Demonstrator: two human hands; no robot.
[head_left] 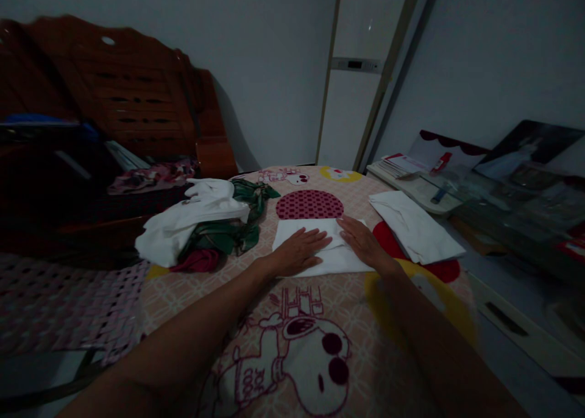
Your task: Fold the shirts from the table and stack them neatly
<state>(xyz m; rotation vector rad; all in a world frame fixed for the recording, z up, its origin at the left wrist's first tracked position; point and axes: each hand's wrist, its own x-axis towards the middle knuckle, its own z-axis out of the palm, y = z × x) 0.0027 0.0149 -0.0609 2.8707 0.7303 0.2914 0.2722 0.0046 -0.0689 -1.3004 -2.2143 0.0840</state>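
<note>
A white cloth [338, 264] is folded into a flat rectangle on the patterned round table cover [256, 296]. My left hand [299, 250] lies flat on its left part, fingers extended to the right. On its right part rests my right hand [363, 242], also flat, fingers pointing up and left. Neither hand grips anything. To the right lies another folded white cloth [414, 226]. A loose heap at the left holds a white garment [196, 214], a green patterned cloth [223, 236] and a dark red cloth [198, 260].
A wooden bench [132, 95] with clothes and a dark bag stands at the left. Behind the table is a tall white cabinet-like unit [350, 101]. At the right, a glass shelf [484, 211] carries papers, a picture and glassware, close to the table's edge.
</note>
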